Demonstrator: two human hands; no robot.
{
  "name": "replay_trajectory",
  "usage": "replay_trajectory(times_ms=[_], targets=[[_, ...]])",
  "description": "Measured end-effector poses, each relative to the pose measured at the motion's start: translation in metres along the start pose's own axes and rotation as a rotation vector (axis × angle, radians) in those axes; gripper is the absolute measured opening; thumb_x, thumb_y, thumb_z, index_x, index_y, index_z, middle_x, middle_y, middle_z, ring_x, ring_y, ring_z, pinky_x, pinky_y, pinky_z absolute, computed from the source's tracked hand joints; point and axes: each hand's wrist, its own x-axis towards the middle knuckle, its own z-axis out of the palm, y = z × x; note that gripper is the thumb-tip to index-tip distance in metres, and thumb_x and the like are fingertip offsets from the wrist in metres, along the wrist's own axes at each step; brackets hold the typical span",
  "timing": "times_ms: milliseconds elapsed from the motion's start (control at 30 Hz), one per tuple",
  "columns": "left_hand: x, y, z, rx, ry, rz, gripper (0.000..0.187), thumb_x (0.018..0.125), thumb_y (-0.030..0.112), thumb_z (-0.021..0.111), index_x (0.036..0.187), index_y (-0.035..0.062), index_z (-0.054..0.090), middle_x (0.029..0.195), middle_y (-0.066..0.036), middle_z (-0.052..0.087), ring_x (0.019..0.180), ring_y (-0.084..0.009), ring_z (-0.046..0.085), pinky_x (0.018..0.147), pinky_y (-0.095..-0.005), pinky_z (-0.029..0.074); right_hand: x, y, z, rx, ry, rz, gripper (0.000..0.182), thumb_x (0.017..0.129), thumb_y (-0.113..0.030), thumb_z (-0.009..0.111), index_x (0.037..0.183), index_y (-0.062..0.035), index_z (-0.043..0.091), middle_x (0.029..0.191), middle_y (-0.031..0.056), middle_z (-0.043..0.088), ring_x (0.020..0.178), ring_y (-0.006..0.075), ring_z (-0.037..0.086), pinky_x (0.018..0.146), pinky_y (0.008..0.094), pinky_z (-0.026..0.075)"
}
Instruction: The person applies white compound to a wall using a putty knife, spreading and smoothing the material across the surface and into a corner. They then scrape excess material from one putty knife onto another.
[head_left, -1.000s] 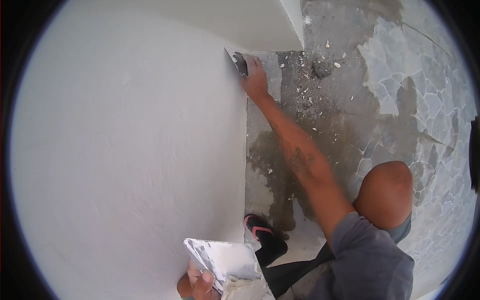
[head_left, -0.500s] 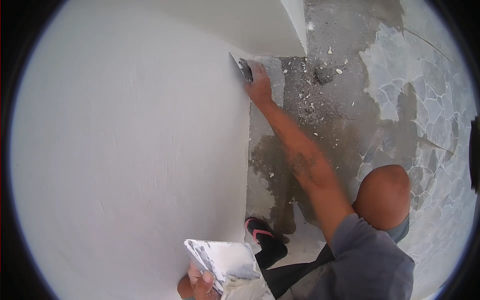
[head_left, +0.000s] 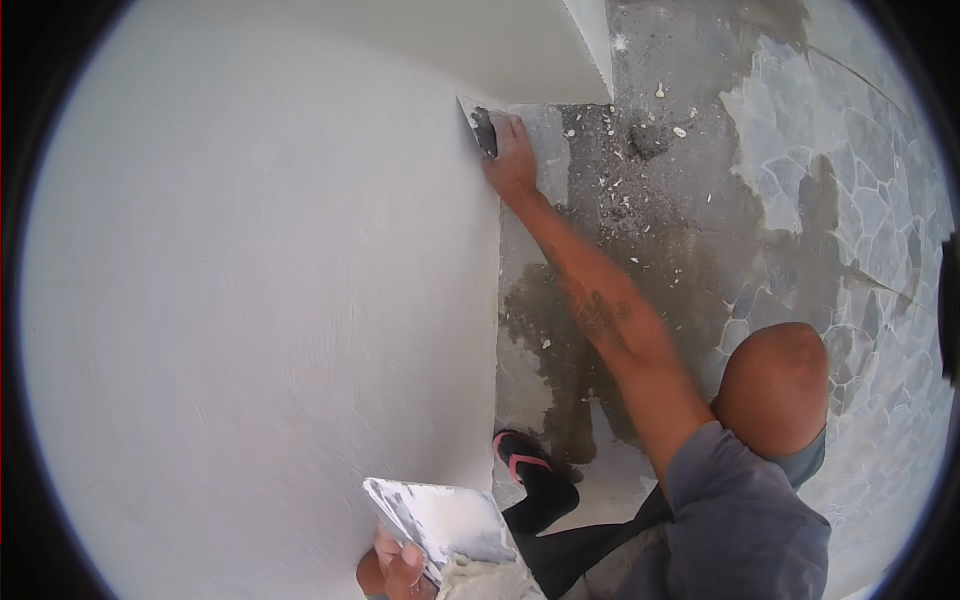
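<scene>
My right hand reaches forward, its fingers closed round a flat trowel whose blade lies against the pale wall, low down near the inner corner. At the bottom of the view my left hand grips a wide metal plate, with the thumb on its near edge. A lump of wet, whitish paste sits on the plate's lower part. How the left fingers lie beneath the plate is partly hidden.
A wall section juts out ahead, with its edge above the floor. Pale crumbs and wet patches mark the grey floor; stone-pattern paving lies at right. My bare knee and sandalled foot are below the arm.
My right hand and the trowel have shifted slightly up and to the left along the wall. The plate in my left hand has moved a little to the left.
</scene>
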Motion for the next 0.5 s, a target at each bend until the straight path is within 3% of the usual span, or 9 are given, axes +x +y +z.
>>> replay_trajectory(times_ms=[233,367,500], targets=[[-0.004,-0.003,0.0,-0.016,-0.001,0.008,0.053,0.084,0.016,0.055,0.131,-0.0048,0.041,0.119,-0.017,0.057,0.101,-0.0261,0.059,0.087,-0.0377,0.047,-0.002,-0.007,-0.007,-0.035,-0.048,-0.031,0.068,0.058,0.005,0.068,0.123,-0.0009,0.048,0.122,0.0194,0.049,0.118,0.0393,0.045,0.099,0.0421,0.042],[-0.001,0.001,0.002,0.0,0.002,0.011,0.054,0.083,0.016,0.055,0.131,-0.005,0.041,0.119,-0.018,0.057,0.101,-0.0262,0.058,0.088,-0.0378,0.047,0.005,-0.001,-0.009,-0.017,-0.035,-0.076,0.068,0.059,0.005,0.068,0.123,-0.0018,0.048,0.12,0.0176,0.051,0.112,0.0385,0.049,0.096,0.0422,0.044],[-0.001,0.002,0.0,-0.007,0.012,0.02,0.054,0.083,0.016,0.056,0.131,-0.0053,0.041,0.119,-0.018,0.057,0.101,-0.0263,0.058,0.088,-0.0379,0.047,0.008,-0.004,-0.008,0.012,-0.04,0.015,0.065,0.058,0.007,0.067,0.121,-0.0018,0.049,0.116,0.0182,0.052,0.11,0.0384,0.049,0.094,0.0431,0.045]])
